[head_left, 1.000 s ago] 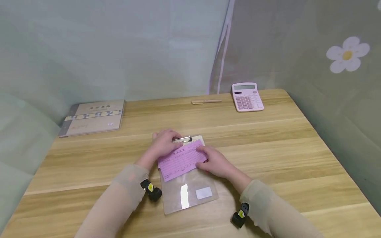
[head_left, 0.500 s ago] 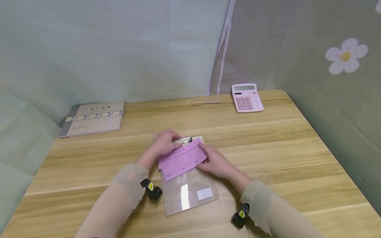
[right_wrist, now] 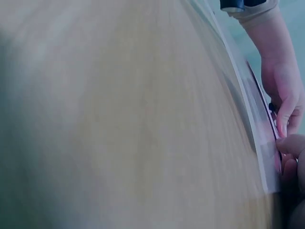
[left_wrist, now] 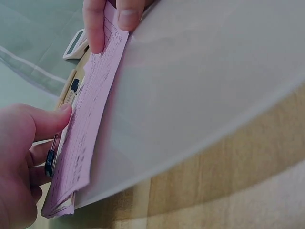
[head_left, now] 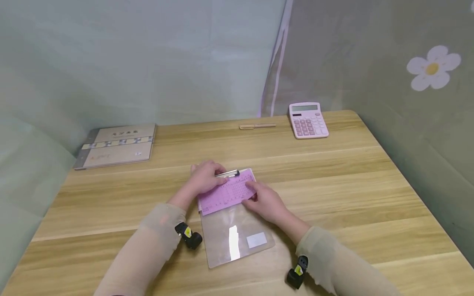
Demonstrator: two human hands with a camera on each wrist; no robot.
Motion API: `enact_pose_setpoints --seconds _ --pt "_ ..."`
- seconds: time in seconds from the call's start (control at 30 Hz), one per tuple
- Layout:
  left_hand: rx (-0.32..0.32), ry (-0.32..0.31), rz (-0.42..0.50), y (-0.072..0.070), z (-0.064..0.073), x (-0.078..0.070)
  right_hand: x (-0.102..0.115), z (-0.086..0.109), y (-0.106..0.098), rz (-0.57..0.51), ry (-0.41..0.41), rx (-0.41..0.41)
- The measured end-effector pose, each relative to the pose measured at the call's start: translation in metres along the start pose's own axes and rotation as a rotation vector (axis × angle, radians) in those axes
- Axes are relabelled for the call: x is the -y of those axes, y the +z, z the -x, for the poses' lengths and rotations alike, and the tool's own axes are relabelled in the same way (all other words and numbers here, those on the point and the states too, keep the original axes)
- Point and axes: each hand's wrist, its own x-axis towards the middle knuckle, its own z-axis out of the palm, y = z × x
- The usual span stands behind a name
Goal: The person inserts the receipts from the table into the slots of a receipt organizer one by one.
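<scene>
A clear clipboard [head_left: 219, 240] lies on the table with its metal clip [head_left: 230, 174] at the far end. Pink printed slips [head_left: 224, 198] cover the board's upper part, their far edge close by the clip. My left hand [head_left: 205, 177] grips the clip end, thumb on the near side and fingers curled behind, as the left wrist view shows. With thumb and fingers, my right hand [head_left: 267, 202] pinches the top slip at its right edge. In the right wrist view both hands meet at the board's edge, and most of the paper is hidden.
At the back left lies a beige-and-grey album-like book [head_left: 117, 151] with a patterned band. A capped pen [head_left: 257, 126] and a pink calculator [head_left: 308, 121] are along the back edge, before hanging cloth. A small white label [head_left: 256, 240] sits on the board's lower right.
The top pink slip has slid up toward the clip and now lies more evenly over the paper beneath. The right hand has shifted slightly with it; the left stays at the clip.
</scene>
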Motion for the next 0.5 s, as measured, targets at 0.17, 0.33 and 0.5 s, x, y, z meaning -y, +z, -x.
enact_pose_setpoints --seconds 0.17,0.33,0.5 --pt "-0.004 0.008 0.004 -0.0007 -0.0012 -0.0014 0.0022 0.0002 0.0002 0.03 -0.009 -0.011" --pt "-0.006 0.016 0.002 -0.0008 -0.0022 -0.0016 0.0024 -0.0004 0.0007 0.038 -0.012 -0.011" --pt "0.001 0.009 -0.002 0.0002 -0.0018 -0.0006 0.0023 -0.0002 0.0027 0.051 -0.02 -0.004"
